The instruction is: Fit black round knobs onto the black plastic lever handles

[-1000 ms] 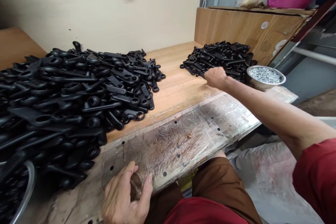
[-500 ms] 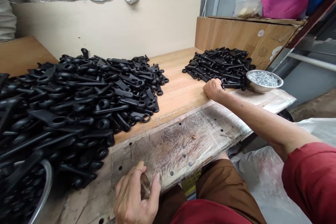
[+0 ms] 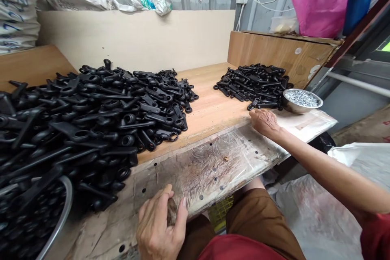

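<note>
My left hand (image 3: 161, 225) rests at the front edge of the workbench (image 3: 243, 146), with thumb and forefinger spread and nothing seen between them. My right hand (image 3: 264, 122) is low over the bench at the near side of a smaller pile of black plastic levers (image 3: 252, 83). Its fingers are curled down and close together; their tips are hidden, so anything in them cannot be made out. One black lever (image 3: 254, 103) lies just beyond its knuckles. A metal bowl (image 3: 301, 107) of small silvery metal pieces (image 3: 301, 98) stands right of that pile.
A large heap of similar black levers (image 3: 122, 109) covers the bench's left side. At lower left, a metal-rimmed container (image 3: 65, 211) holds dark parts. A pale board (image 3: 137, 36) backs the bench, and a wooden box (image 3: 274, 48) stands at the back right.
My right hand has drawn back from the small pile, toward me and to the right; the lever beside it now shows more fully. My left hand stays at the bench edge. The view has shifted slightly.
</note>
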A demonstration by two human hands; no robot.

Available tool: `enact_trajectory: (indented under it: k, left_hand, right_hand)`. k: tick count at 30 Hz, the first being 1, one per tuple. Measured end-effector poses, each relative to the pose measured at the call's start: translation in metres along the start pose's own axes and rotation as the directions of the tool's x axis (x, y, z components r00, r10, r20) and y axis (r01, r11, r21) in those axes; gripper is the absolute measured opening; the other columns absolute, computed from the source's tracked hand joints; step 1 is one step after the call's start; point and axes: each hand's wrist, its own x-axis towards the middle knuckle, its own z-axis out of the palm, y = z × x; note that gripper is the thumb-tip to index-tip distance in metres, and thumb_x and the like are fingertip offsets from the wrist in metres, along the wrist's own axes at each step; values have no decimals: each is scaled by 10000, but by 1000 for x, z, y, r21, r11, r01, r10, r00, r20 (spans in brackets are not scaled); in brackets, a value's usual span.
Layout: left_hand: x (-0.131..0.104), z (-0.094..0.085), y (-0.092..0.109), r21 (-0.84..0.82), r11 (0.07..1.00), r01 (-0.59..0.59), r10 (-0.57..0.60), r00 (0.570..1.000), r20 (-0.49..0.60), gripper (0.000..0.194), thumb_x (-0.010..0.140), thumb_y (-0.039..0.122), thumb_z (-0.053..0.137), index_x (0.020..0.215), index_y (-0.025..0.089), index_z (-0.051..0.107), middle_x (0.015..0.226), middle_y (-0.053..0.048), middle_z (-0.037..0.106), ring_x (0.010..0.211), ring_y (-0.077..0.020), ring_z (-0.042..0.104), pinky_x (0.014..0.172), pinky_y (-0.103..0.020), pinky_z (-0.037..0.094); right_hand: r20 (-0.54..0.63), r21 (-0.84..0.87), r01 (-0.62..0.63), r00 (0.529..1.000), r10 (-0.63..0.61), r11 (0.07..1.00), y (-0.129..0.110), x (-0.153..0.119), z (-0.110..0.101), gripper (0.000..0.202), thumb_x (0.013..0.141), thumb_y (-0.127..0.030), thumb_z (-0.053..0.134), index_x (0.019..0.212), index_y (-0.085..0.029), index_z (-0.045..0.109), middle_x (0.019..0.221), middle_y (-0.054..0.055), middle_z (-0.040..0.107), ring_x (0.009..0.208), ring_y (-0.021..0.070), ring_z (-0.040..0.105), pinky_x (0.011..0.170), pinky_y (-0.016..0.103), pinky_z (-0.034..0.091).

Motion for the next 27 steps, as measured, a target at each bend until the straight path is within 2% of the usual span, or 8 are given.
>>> enact_trajectory:
  k: [4,6,10,16,20,24,27]
  left_hand:
    - [2,2,0,-9,1000,-18,17,998,-62,207,762,151,590,934,48,542,749,-138,644,702,-225,620,676,-333,453]
    - [4,3,0,-12,999,-31,30,997,-70,190,763,147,592,914,42,549,735,-141,645,684,-223,622,666,-329,453]
    - [6,2,0,-17,999,-32,31,997,-71,168,763,148,594,886,40,556,719,-143,644,673,-218,621,648,-318,451]
    - [3,3,-4,-2,999,-45,45,998,-45,221,733,156,634,907,36,568,730,-140,651,661,-208,618,663,-317,449]
    - [2,4,-6,2,999,-54,54,997,-54,215,741,160,623,909,37,569,728,-140,649,667,-214,616,658,-319,446]
    - [3,4,-5,-11,997,-76,75,993,-94,186,758,155,594,907,48,562,732,-139,646,675,-220,617,648,-322,444]
    - [2,3,2,-39,999,-14,11,997,-77,175,767,152,563,931,93,552,789,-128,647,738,-224,616,681,-330,448]
  right_hand:
    - [5,62,-41,999,41,997,12,3,12,290,880,-349,378,970,-204,613,964,96,617,890,256,516,692,331,325]
    - [6,93,-44,999,44,995,18,12,18,306,881,-403,374,1027,-249,596,1029,75,598,932,265,498,725,354,327]
    - [15,148,-55,998,54,987,25,33,28,330,883,-420,367,1119,-281,551,1091,74,563,968,278,475,741,375,340]
    - [15,201,-41,999,38,979,30,51,36,319,873,-413,392,1111,-281,559,1107,68,548,980,276,467,731,357,365]
    - [-5,220,-11,1000,12,975,29,43,33,287,885,-383,382,1068,-285,579,1083,43,561,937,239,500,724,321,380]
    - [-57,220,24,998,-12,975,27,22,20,283,883,-347,379,965,-231,623,1036,70,566,852,225,543,699,309,398]
    - [-139,244,121,986,-88,962,21,6,12,280,861,-269,400,1023,-186,612,1059,108,563,882,233,556,725,314,417]
